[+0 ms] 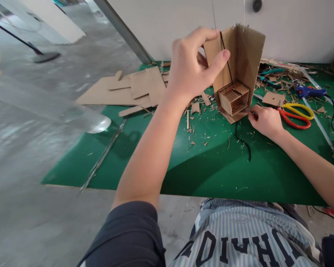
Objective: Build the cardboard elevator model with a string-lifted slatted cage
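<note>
A tall folded cardboard structure (249, 55) stands on the green table, its open side facing me. Inside, low down, sits a small slatted cardboard box (233, 97). A black cord (227, 61) runs from the top of the left wall down to this box; another length of black cord (243, 142) trails from under the base onto the table. My left hand (193, 65) grips the left wall near its top, thumb in front and some fingers behind. Low at the right, my right hand (267, 120) is closed on the base's corner; its fingertips are partly hidden.
Right of the structure lie scissors (296, 118) with red and yellow handles, a blue glue gun (310, 91), teal-handled pliers (272, 71) and cardboard scraps. Flat cardboard sheets (146, 83) lie at the back left. A clear rod (102, 155) lies near the table's left edge.
</note>
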A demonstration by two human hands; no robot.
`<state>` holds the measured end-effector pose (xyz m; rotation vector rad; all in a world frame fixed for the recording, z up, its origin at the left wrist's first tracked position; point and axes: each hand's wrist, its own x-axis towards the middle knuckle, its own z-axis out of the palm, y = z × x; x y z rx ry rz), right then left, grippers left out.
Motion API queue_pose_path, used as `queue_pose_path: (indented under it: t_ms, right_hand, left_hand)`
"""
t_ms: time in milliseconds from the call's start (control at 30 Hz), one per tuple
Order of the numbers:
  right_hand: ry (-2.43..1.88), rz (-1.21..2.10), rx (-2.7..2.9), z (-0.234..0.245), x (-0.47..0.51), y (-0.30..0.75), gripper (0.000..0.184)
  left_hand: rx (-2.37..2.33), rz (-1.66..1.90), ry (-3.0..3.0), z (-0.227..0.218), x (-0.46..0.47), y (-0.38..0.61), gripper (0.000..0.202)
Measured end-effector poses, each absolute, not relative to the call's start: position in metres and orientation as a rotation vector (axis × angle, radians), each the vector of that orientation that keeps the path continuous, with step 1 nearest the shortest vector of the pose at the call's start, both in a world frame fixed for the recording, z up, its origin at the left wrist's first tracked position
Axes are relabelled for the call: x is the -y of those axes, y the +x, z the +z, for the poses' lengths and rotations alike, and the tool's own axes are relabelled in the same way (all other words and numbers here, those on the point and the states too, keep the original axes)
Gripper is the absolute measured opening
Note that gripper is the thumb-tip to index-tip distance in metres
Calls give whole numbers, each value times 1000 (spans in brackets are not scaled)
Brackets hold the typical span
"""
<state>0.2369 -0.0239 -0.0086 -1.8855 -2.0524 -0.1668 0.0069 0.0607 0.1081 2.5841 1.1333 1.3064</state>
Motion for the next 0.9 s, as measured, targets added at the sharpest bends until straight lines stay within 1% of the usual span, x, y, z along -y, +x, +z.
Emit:
queue_pose_path:
  t_ms: [100, 167, 300, 400, 500, 567, 600, 633, 667, 733, 767, 800, 833, 900]
  right_hand:
    - [-1704, -161, 2262, -9, 33, 235, 35]
    - [-1606, -182, 2365, -8, 38, 233, 37]
    - [-1574, -188, 2425, -6, 45, 233, 40]
    - [-1594, -125, 2310, -4, 43, 239, 38]
    - [-1576, 6, 1987, -4, 29, 247, 34]
    - [-1554, 179, 1834, -7, 17, 250, 44]
    - [-1546, 272, 1807, -9, 12, 250, 49]
    - [-1541, 353, 1813, -12, 8, 249, 52]
    - [-1538, 406, 1847, -14, 5, 248, 52]
    - [-1547, 412, 1946, -18, 4, 245, 43]
    - [-1563, 377, 1986, -19, 6, 243, 37]
    - [-1585, 335, 2013, -19, 8, 241, 31]
    - [-1606, 298, 2028, -19, 10, 240, 26]
    - [-1633, 261, 2035, -19, 14, 238, 22]
  left_hand:
    - [-1083, 1320, 2577, 106, -62, 5, 91]
    - [-1060, 1287, 2572, 105, -63, 4, 85]
    - [-1032, 1213, 2563, 104, -66, 4, 74]
    - [-991, 1249, 2579, 104, -69, 2, 69]
    - [-1033, 1537, 2596, 101, -64, -2, 63]
    - [-1045, 1795, 2668, 95, -48, -4, 51]
    - [-1027, 1864, 2741, 90, -35, -3, 43]
    - [-939, 1809, 2897, 84, -21, -1, 37]
    - [-872, 1608, 3024, 76, -4, 3, 33]
    - [-808, 871, 3198, 59, 27, 15, 30]
    - [-812, 551, 3236, 50, 41, 21, 30]
    - [-859, 315, 3235, 41, 51, 27, 30]
    - [-918, 162, 3198, 34, 58, 33, 32]
    - [-1037, 16, 3118, 23, 61, 41, 35]
